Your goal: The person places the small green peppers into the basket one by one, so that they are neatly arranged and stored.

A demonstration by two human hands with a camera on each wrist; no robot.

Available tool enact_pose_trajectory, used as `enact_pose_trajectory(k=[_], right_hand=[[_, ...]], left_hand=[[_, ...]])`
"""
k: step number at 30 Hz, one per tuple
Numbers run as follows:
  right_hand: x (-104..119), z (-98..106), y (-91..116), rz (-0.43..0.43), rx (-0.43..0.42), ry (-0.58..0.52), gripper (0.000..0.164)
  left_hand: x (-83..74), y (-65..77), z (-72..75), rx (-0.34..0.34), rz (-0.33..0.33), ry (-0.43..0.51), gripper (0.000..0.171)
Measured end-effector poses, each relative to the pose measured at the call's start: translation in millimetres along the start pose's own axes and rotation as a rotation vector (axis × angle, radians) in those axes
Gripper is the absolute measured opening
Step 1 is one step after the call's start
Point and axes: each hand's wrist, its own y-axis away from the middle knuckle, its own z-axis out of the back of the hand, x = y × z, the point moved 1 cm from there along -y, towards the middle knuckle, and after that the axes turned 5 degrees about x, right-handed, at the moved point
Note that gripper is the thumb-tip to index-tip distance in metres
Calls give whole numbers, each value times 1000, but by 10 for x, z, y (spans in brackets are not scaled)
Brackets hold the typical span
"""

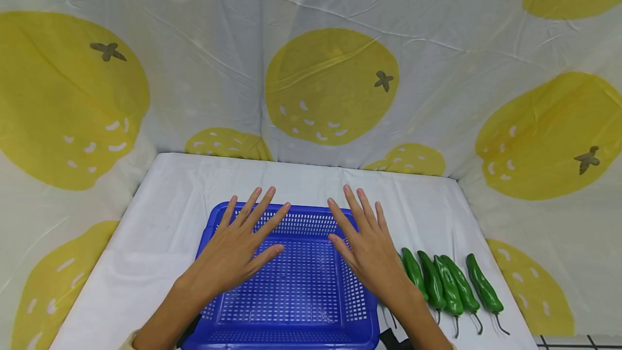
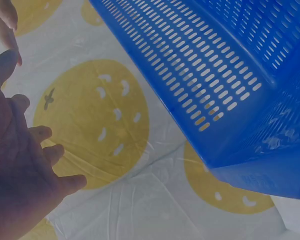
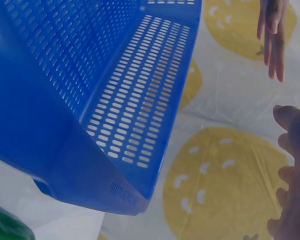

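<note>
A blue plastic basket (image 1: pixel 279 285) with slotted walls and floor stands on the white-covered table, nothing inside it. My left hand (image 1: pixel 238 247) is held over its left side, palm down, fingers spread and straight. Over the right side hovers my right hand (image 1: pixel 371 247), its fingers likewise spread. Neither hand holds anything. Several green chili peppers (image 1: pixel 452 285) lie in a row to the right of the basket, stems toward me; the right forearm partly covers the leftmost. In the left wrist view the left hand (image 2: pixel 20 150) appears beside the basket's wall (image 2: pixel 185 60).
The white cloth (image 1: pixel 155 220) covers the table. Behind and at both sides hangs a pale curtain (image 1: pixel 330 85) printed with yellow lemons. A dark strap-like piece (image 1: pixel 393 341) shows near my right forearm, at the basket's near right corner.
</note>
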Motion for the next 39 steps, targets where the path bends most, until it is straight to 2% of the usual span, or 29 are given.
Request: enact_pose_trajectory(k=[6,11,15,20,23,26,33,35,39], right_hand=[[-12,34,16,-14,2,4,62],[-52,42,51,-33,8,-2,63],[-115,49,107,-55,-13,-11,61],[-214,47,182,-98,-17,-10,61],[-263,52,226,-120,-13,-4,61],[-304,55,270,-133,-18,-4,62],[-437,2,411,-204,-6,-3,66],[-479,-26,459,-230,-6,-16,66],[-545,-82,558,-291,9,-58,66]], left_hand=[[-2,18,2,4,11,17,72],[50,98,-12,3,29,40,75],[148,187,-46,13,51,52,80],[313,326,-59,17,118,92,83],[394,404,-44,18,157,115,82],[456,488,-42,47,201,156,81],[635,642,-139,63,251,231,78],[686,676,-166,86,275,281,76],[768,746,-246,126,319,461,70]])
